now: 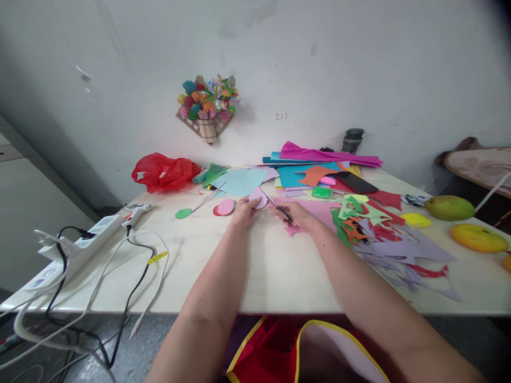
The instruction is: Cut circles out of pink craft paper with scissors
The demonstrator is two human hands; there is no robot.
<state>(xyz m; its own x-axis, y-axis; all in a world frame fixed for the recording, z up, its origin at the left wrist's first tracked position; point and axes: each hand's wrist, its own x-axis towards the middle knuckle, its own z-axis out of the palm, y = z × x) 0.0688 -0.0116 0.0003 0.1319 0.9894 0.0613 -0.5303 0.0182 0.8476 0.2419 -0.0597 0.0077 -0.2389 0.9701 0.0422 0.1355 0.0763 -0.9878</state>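
Near the middle of the table, my left hand (245, 211) pinches a lilac paper piece (258, 200) with a rounded outline. My right hand (297, 214) is closed around the dark handles of a pair of scissors (284, 214). The scissor blades point up and left, at the right side of the lilac piece; whether they touch it I cannot tell. Just left of my left hand lie a pink paper circle (227, 206) and a red one mostly beneath it. Farther left, a green circle (183, 213) lies by a thin stick (208, 197). Pink sheet (319, 211) spreads under and beyond my right hand.
Colourful paper scraps (383, 223) cover the right side, beside mangoes (451, 207). Stacked sheets (311, 159) and a black phone (356, 182) lie behind. A red plastic bag (165, 173) sits at back left. A power strip (80, 247) and cables occupy the left edge.
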